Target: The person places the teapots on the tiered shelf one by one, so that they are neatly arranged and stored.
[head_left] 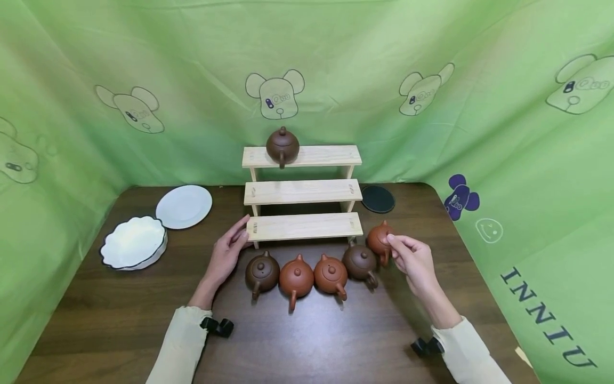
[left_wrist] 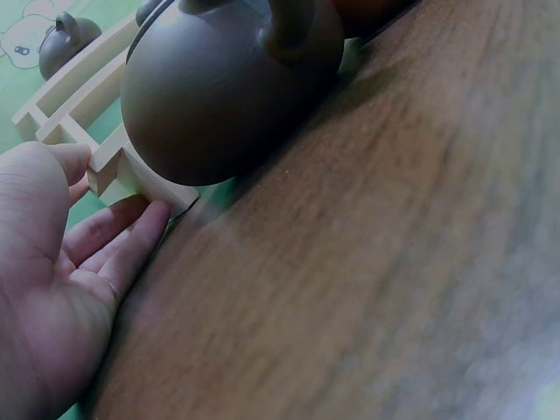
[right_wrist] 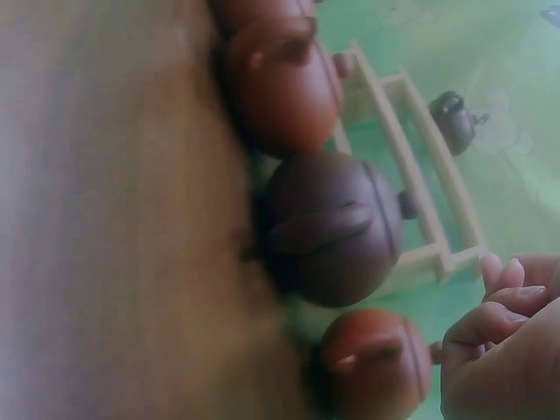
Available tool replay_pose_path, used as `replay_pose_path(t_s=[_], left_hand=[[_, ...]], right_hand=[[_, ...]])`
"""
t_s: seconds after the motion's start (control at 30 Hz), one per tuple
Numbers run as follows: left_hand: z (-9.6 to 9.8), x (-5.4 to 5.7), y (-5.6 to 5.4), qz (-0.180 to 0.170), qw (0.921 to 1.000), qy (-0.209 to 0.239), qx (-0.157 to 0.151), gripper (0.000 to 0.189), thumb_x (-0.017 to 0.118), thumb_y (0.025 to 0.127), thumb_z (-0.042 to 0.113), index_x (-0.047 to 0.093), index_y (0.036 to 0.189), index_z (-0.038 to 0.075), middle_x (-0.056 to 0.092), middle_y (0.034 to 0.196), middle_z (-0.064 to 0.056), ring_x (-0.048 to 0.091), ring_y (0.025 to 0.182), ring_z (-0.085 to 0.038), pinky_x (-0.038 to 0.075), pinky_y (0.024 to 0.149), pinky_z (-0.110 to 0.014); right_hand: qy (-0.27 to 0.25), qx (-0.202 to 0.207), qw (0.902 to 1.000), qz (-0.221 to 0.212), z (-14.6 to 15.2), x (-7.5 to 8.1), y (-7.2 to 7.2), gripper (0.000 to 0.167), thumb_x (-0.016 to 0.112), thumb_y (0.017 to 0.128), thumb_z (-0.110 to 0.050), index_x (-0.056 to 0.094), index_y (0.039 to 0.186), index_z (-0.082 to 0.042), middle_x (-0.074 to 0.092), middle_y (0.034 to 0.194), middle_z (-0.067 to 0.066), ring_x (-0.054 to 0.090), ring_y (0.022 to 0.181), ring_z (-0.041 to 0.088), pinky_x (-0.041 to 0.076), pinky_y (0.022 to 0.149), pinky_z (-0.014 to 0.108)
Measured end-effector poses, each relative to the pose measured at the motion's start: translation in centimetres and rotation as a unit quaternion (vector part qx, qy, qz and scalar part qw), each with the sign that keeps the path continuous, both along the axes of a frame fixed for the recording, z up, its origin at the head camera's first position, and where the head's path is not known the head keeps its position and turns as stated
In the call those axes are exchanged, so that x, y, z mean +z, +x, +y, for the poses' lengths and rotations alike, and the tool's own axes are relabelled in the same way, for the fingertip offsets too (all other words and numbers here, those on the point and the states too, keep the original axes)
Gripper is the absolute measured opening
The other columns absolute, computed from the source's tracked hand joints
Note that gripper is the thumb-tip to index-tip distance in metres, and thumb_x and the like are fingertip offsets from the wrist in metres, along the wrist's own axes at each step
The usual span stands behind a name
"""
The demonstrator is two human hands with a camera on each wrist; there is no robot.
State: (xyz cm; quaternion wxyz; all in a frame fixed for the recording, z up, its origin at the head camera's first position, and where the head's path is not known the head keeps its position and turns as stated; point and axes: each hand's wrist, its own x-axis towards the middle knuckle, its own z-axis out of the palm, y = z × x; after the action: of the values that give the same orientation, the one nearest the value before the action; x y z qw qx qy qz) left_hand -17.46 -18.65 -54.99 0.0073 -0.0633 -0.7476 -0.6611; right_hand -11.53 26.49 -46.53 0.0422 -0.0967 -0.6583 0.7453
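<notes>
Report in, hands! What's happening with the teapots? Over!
Left hand holding wooden rack at left end. Right hand pinching rightmost red teapot at lid. Dark teapot on top shelf. Four teapots lined up before rack. Over.

A small reddish teapot [head_left: 377,238] sits upright, right of my head view's center; a pale three-tiered wooden rack [head_left: 303,192], centered.

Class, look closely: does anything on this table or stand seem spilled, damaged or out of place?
No spill or damage shows. Mildly odd, perhaps: the rightmost red teapot, at the right hand, sits farther back than the four teapots to its left, so the row bends at that end.
</notes>
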Motion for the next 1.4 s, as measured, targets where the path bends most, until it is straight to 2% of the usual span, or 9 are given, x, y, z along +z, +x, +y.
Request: replay_pose_path(t_s=[0.1, 0.23, 0.33, 0.53, 0.8, 0.97, 1.2, 1.33, 1.4], left_hand=[[0.3, 0.7, 0.5, 0.007, 0.9999, -0.009, 0.001, 0.05, 0.06, 0.118, 0.027, 0.054, 0.166, 0.017, 0.059, 0.161, -0.016, 0.067, 0.129, -0.005, 0.056, 0.103, -0.015], [-0.2, -0.8, -0.3, 0.031, 0.9995, -0.003, -0.004, 0.05, 0.063, 0.116, 0.03, 0.056, 0.165, 0.018, 0.063, 0.159, -0.014, 0.068, 0.13, -0.005, 0.058, 0.101, -0.015], [-0.6, -1.7, -0.7, 0.037, 0.9993, -0.001, -0.005, 0.052, 0.065, 0.115, 0.033, 0.058, 0.164, 0.019, 0.064, 0.158, -0.012, 0.068, 0.132, -0.009, 0.058, 0.1, -0.016], [-0.6, -2.0, -0.9, 0.029, 0.9994, 0.019, -0.007, 0.053, 0.066, 0.115, 0.034, 0.058, 0.164, 0.019, 0.062, 0.16, -0.01, 0.068, 0.133, -0.01, 0.059, 0.101, -0.018], [0.2, 0.5, 0.3, 0.018, 0.9997, 0.014, -0.005, 0.05, 0.059, 0.118, 0.022, 0.052, 0.166, 0.01, 0.055, 0.165, -0.019, 0.067, 0.126, 0.002, 0.058, 0.102, -0.016], [0.5, 1.0, 0.5, 0.003, 1.0, -0.004, 0.004, 0.049, 0.059, 0.118, 0.021, 0.054, 0.166, 0.013, 0.058, 0.162, -0.016, 0.066, 0.125, 0.003, 0.057, 0.102, -0.014], [-0.3, -1.2, -0.4, 0.034, 0.9994, 0.002, -0.001, 0.051, 0.064, 0.116, 0.03, 0.058, 0.164, 0.017, 0.062, 0.16, -0.014, 0.068, 0.13, -0.009, 0.058, 0.1, -0.016], [-0.8, -2.6, -1.1, 0.023, 0.9996, 0.016, -0.003, 0.051, 0.068, 0.114, 0.035, 0.06, 0.163, 0.024, 0.064, 0.158, -0.006, 0.069, 0.129, -0.008, 0.059, 0.101, -0.018], [-0.7, -2.4, -1.1, 0.027, 0.9995, 0.016, -0.005, 0.051, 0.067, 0.114, 0.034, 0.059, 0.163, 0.023, 0.065, 0.158, -0.009, 0.069, 0.129, -0.009, 0.059, 0.101, -0.018]], right_hand=[[0.003, -0.004, 1.0, -0.007, 0.6, -0.7, 0.7, 0.029, 0.07, 0.111, -0.011, 0.083, 0.085, -0.01, 0.057, 0.064, -0.007, 0.029, 0.045, 0.0, 0.009, 0.046, 0.03], [0.008, -0.008, 0.9998, -0.014, 1.3, -1.6, 1.2, 0.031, 0.068, 0.112, -0.012, 0.084, 0.086, -0.013, 0.057, 0.064, -0.008, 0.029, 0.043, -0.002, 0.007, 0.047, 0.033], [0.028, -0.03, 0.9985, -0.036, 1.7, -2.1, 1.5, 0.03, 0.072, 0.11, -0.012, 0.084, 0.083, -0.015, 0.056, 0.061, -0.008, 0.032, 0.041, -0.002, 0.012, 0.043, 0.027], [0.051, -0.06, 0.9933, -0.085, 2.1, -2.8, 1.8, 0.025, 0.08, 0.105, -0.013, 0.084, 0.08, -0.015, 0.058, 0.059, -0.007, 0.037, 0.042, 0.0, 0.028, 0.04, 0.015], [0.073, -0.036, 0.9899, -0.116, 2.0, -3.3, 1.8, 0.024, 0.083, 0.103, -0.017, 0.082, 0.079, -0.021, 0.057, 0.063, -0.01, 0.039, 0.046, 0.0, 0.029, 0.042, 0.015], [0.09, -0.008, 0.9874, -0.13, 1.8, -3.7, 1.7, 0.02, 0.084, 0.103, -0.021, 0.083, 0.083, -0.021, 0.059, 0.067, -0.01, 0.04, 0.048, 0.001, 0.029, 0.042, 0.015], [0.088, 0.008, 0.9865, -0.138, 1.4, -4.0, 1.3, 0.019, 0.081, 0.105, -0.023, 0.083, 0.087, -0.016, 0.057, 0.066, -0.01, 0.036, 0.045, 0.0, 0.026, 0.041, 0.015], [0.089, 0.013, 0.9861, -0.14, 1.2, -3.8, 1.2, 0.02, 0.079, 0.106, -0.026, 0.084, 0.089, -0.017, 0.051, 0.065, -0.011, 0.034, 0.045, -0.001, 0.024, 0.041, 0.015], [0.085, 0.016, 0.9865, -0.139, 1.1, -3.8, 1.2, 0.021, 0.077, 0.108, -0.025, 0.085, 0.09, -0.017, 0.05, 0.064, -0.011, 0.033, 0.046, -0.001, 0.024, 0.041, 0.015]])
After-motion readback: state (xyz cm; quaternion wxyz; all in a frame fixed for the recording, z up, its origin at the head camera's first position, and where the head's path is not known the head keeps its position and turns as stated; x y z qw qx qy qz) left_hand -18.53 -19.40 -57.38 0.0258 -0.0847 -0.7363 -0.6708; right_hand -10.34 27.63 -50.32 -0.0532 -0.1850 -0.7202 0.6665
